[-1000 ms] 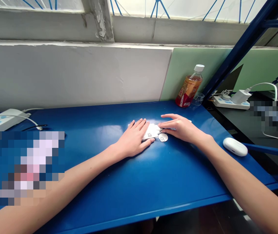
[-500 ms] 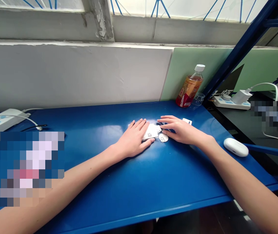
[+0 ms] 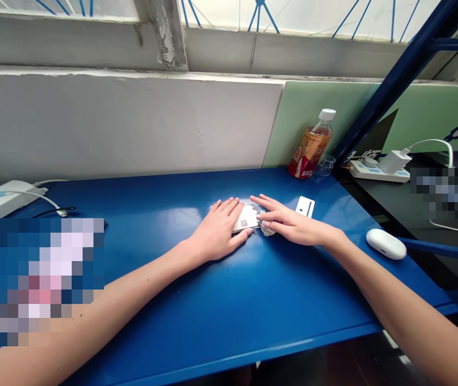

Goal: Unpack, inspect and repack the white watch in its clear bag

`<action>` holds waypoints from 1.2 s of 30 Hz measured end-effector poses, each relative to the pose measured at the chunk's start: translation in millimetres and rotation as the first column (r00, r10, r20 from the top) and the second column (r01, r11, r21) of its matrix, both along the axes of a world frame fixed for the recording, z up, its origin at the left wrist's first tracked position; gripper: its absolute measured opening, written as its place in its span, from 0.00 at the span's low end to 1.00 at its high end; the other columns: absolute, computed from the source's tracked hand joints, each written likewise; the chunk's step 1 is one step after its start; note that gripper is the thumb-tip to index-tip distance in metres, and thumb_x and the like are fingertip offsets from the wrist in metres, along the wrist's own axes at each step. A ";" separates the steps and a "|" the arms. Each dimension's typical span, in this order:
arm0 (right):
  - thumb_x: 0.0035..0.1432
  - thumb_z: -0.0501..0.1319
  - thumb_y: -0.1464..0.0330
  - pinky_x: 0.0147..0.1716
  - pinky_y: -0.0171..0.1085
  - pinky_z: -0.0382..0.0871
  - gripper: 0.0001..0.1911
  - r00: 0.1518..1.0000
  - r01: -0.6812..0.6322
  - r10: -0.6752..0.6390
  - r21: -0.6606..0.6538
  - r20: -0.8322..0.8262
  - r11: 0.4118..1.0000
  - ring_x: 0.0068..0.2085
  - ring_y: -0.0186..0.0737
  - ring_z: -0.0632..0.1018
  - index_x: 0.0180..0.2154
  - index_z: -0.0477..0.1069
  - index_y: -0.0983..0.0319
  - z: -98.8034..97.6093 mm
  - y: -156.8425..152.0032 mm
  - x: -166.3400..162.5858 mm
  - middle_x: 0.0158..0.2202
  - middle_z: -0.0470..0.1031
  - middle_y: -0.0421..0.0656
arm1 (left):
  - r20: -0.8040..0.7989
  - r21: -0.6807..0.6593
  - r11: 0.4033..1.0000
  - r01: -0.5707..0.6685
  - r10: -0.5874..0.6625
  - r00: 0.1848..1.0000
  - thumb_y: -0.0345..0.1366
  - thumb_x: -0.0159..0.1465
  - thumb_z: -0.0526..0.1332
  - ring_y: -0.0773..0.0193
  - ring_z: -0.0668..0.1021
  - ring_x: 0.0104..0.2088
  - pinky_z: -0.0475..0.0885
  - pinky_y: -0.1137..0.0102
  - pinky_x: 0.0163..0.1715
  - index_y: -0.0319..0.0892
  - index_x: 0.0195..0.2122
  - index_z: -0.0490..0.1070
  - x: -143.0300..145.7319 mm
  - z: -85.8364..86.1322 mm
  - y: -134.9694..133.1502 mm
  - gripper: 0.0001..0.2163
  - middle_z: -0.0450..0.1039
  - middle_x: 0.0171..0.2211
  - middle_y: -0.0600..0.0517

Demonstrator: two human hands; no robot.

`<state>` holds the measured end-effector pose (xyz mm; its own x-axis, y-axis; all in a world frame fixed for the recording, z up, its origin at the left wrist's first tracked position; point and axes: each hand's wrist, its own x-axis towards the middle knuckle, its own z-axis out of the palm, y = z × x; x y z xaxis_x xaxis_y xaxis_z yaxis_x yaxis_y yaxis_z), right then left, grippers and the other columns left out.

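Note:
My left hand [image 3: 220, 230] lies flat, palm down, with its fingers stretched out over a small flat white piece [image 3: 246, 216]. A dark square code is printed on that piece, and its left part is hidden under the hand. My right hand [image 3: 287, 220] has its fingers apart, with the fingertips over the white piece's right end. Beneath those fingers shows a crinkled silvery round piece [image 3: 268, 229], mostly covered. Whether the right fingertips press on it, I cannot tell. Behind the right hand lies a white card [image 3: 305, 206] with dark marks.
A drink bottle [image 3: 311, 145] stands at the back right of the blue table [image 3: 197, 321], beside a clear plastic piece [image 3: 325, 165]. A white earbud case [image 3: 386, 244] sits near the right edge. To the left are a power strip [image 3: 9, 195] and a blurred-out object.
My right hand has moved left and now covers most of the round silvery piece. More of the white card shows behind it. My left hand has stayed in place.

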<state>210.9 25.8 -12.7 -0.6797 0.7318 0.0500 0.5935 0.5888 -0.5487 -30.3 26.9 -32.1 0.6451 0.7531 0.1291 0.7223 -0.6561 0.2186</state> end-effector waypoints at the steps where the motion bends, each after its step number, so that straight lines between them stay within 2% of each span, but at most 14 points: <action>1: 0.70 0.52 0.64 0.67 0.58 0.52 0.17 1.000 0.020 -0.020 0.001 0.003 1.000 0.72 0.53 0.48 0.50 0.77 0.58 -0.2 0.2 0.8 0.72 0.52 0.47 | 0.001 0.003 1.000 -0.001 0.001 1.000 0.52 0.70 0.49 0.47 0.58 0.69 0.52 0.51 0.68 0.34 0.67 0.55 -0.1 -0.2 -0.1 0.32 0.56 0.68 0.36; 5: 0.67 0.55 0.65 0.65 0.60 0.57 0.18 0.988 0.154 -0.156 0.124 0.007 0.980 0.71 0.56 0.56 0.55 0.74 0.57 -3.7 5.2 8.3 0.68 0.60 0.49 | -0.011 0.007 1.000 0.001 -0.001 1.000 0.53 0.70 0.49 0.47 0.57 0.70 0.52 0.51 0.68 0.33 0.67 0.55 0.5 -0.5 0.0 0.32 0.55 0.68 0.36; 8: 0.64 0.57 0.69 0.63 0.61 0.61 0.16 0.967 0.245 -0.255 0.277 0.001 0.929 0.69 0.60 0.60 0.51 0.77 0.62 -6.9 10.5 14.3 0.63 0.68 0.54 | -0.020 0.005 1.000 -0.002 0.003 1.000 0.53 0.70 0.49 0.47 0.57 0.70 0.51 0.52 0.68 0.33 0.67 0.55 1.2 -0.6 0.4 0.33 0.55 0.68 0.36; 10: 0.62 0.58 0.71 0.62 0.63 0.62 0.14 0.962 0.260 -0.274 0.328 -0.002 0.908 0.67 0.62 0.62 0.46 0.79 0.62 -8.2 13.0 16.3 0.60 0.71 0.55 | -0.024 0.004 1.000 -0.004 0.005 1.000 0.54 0.70 0.49 0.47 0.57 0.70 0.51 0.52 0.68 0.33 0.67 0.55 1.2 -0.8 0.6 0.33 0.55 0.69 0.36; 14: 0.60 0.58 0.72 0.61 0.59 0.66 0.14 0.970 0.244 -0.236 0.258 -0.061 0.935 0.64 0.58 0.68 0.44 0.80 0.59 -5.2 12.8 14.9 0.56 0.76 0.50 | -0.020 0.008 1.000 -0.003 0.003 1.000 0.54 0.70 0.49 0.47 0.57 0.70 0.52 0.52 0.68 0.34 0.67 0.55 0.5 -1.1 0.6 0.33 0.55 0.69 0.37; 18: 0.64 0.56 0.68 0.59 0.53 0.68 0.14 0.959 0.248 -0.232 0.084 -0.163 0.965 0.59 0.52 0.75 0.45 0.79 0.58 5.3 9.1 11.1 0.53 0.79 0.46 | -0.020 0.003 1.000 0.001 -0.001 1.000 0.53 0.70 0.50 0.46 0.57 0.70 0.51 0.51 0.68 0.32 0.67 0.55 0.1 0.3 0.3 0.33 0.55 0.68 0.36; 21: 0.66 0.56 0.66 0.57 0.50 0.71 0.15 0.958 0.221 -0.227 -0.057 -0.178 0.974 0.55 0.50 0.78 0.48 0.78 0.58 10.7 6.7 7.6 0.51 0.80 0.45 | -0.015 -0.006 1.000 0.001 -0.001 1.000 0.53 0.70 0.50 0.46 0.57 0.70 0.52 0.50 0.68 0.33 0.67 0.55 0.3 1.3 0.1 0.33 0.55 0.68 0.36; 23: 0.66 0.56 0.66 0.55 0.48 0.72 0.15 0.958 0.202 -0.218 -0.099 -0.187 0.974 0.54 0.49 0.79 0.49 0.78 0.58 11.4 5.5 4.8 0.51 0.81 0.44 | -0.016 -0.006 1.000 -0.002 0.002 1.000 0.53 0.70 0.50 0.46 0.57 0.70 0.52 0.50 0.68 0.34 0.67 0.55 0.4 1.2 0.1 0.33 0.55 0.68 0.36; 31: 0.60 0.64 0.62 0.54 0.45 0.73 0.16 0.969 0.179 -0.179 -0.020 -0.170 0.984 0.54 0.51 0.79 0.49 0.77 0.57 5.1 2.2 -1.3 0.53 0.80 0.45 | -0.044 0.005 1.000 0.003 -0.003 0.999 0.53 0.70 0.50 0.46 0.57 0.70 0.51 0.51 0.67 0.36 0.68 0.54 0.8 0.3 0.5 0.32 0.55 0.69 0.37; 36: 0.62 0.63 0.64 0.54 0.47 0.73 0.14 0.988 0.086 -0.065 0.149 -0.138 0.985 0.55 0.52 0.78 0.48 0.77 0.57 2.7 0.0 -4.9 0.52 0.80 0.46 | -0.079 -0.007 1.000 0.005 -0.005 0.997 0.53 0.70 0.49 0.45 0.55 0.70 0.51 0.50 0.67 0.34 0.68 0.52 1.0 2.7 0.3 0.33 0.53 0.69 0.36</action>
<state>206.1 25.8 -10.0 -0.6023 0.7574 0.2520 0.5678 0.6284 -0.5317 -29.2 27.2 -29.4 0.6568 0.7506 0.0721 0.7343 -0.6584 0.1651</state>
